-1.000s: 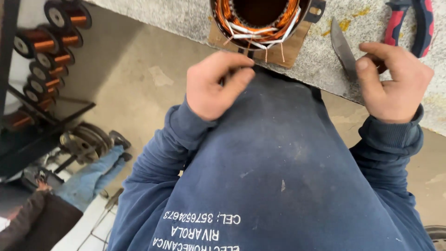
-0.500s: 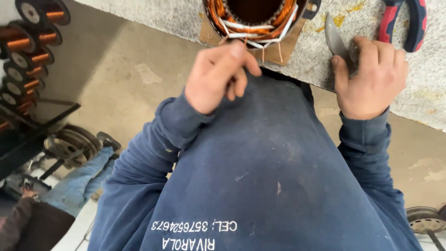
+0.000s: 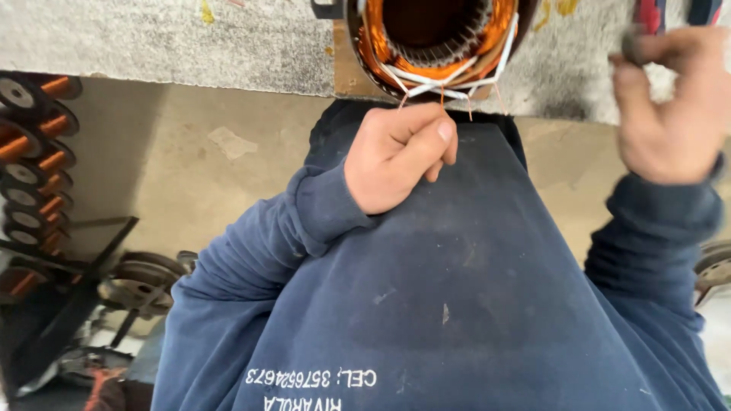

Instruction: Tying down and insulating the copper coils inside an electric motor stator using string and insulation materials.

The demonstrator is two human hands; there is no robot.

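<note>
The round motor stator with orange copper windings and white lacing (image 3: 438, 42) sits at the near edge of the grey speckled stone desk (image 3: 190, 42), on a brown cardboard sheet (image 3: 346, 72), w/ thin copper and white lead wires (image 3: 442, 95) hanging off its front.

Left hand (image 3: 400, 156) is just below the stator, curled into a loose fist — thumb pressed over the index finger, grip closed right at the lower ends of those lead wires. Looks like it pinches one, but the contact itself is too small to tell for sure.

Right hand (image 3: 674, 114) is up at the desk edge, well apart from the left, blurred. Fingers are bent in and closed around something dark and small at the top; can't tell what it is. Just above it, red-and-dark-blue plier handles (image 3: 678, 11) lie on the desk.

Both arms are in a dark navy sweatshirt (image 3: 457, 304) w/ white print near the bottom hem.

Off to the left — a rack of black spools wound with copper wire (image 3: 34, 160) stands on the concrete floor (image 3: 190, 175), w/ round metal motor parts (image 3: 141, 278) below it.
</note>
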